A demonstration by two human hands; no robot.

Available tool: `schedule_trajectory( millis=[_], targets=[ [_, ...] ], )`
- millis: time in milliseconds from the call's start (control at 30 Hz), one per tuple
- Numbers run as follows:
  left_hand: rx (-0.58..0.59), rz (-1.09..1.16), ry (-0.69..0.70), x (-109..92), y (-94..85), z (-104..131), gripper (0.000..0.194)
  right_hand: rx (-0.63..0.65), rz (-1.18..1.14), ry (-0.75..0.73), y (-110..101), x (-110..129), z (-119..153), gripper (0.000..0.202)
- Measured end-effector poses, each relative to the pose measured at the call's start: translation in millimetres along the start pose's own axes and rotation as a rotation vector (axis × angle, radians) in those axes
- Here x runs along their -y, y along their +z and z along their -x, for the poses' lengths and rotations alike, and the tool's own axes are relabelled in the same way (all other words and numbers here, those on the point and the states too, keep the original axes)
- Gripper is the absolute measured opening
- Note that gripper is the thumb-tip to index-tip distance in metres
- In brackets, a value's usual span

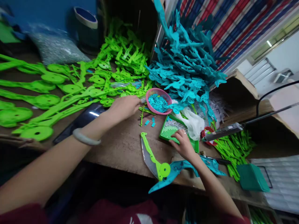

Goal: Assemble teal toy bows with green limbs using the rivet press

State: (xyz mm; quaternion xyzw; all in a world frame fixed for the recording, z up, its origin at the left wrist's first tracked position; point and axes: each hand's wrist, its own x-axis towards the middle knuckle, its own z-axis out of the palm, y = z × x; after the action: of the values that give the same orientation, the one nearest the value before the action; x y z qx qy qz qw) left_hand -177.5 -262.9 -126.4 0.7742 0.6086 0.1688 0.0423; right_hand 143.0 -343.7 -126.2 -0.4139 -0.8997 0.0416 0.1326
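Metal bits (174,123) sit in green tray (167,133) under right hand (184,145), presumably for reach; whether it or left hand (124,108) pinches anything is unclear.

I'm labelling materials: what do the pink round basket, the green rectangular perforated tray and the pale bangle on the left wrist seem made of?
Pink round basket: likely plastic, smooth, judging by its even colour and thin rim.
Green rectangular perforated tray: probably moulded plastic, given its regular holes; finish unclear.
Pale bangle: perhaps stone or plastic; its smooth, greyish surface leaves that open.
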Motion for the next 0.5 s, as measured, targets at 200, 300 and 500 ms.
schedule_trajectory(
  millis=[200, 300, 500],
  targets=[
    [0.11, -0.143, 0.052, -8, 6.1, -9, 0.033, 0.303, 0.32, -0.016, 23, 55, -92, 0.028],
    [0.12, -0.167, 0.074, -9, 17.3, -3, 0.03, 0.347, 0.354, -0.018, 37, 66, -110, 0.029],
    [0.145, -0.145, 0.097, 3, 24.6, 10, 0.034, 0.428, 0.425, -0.008, 34, 69, -125, 0.026]
  ],
)
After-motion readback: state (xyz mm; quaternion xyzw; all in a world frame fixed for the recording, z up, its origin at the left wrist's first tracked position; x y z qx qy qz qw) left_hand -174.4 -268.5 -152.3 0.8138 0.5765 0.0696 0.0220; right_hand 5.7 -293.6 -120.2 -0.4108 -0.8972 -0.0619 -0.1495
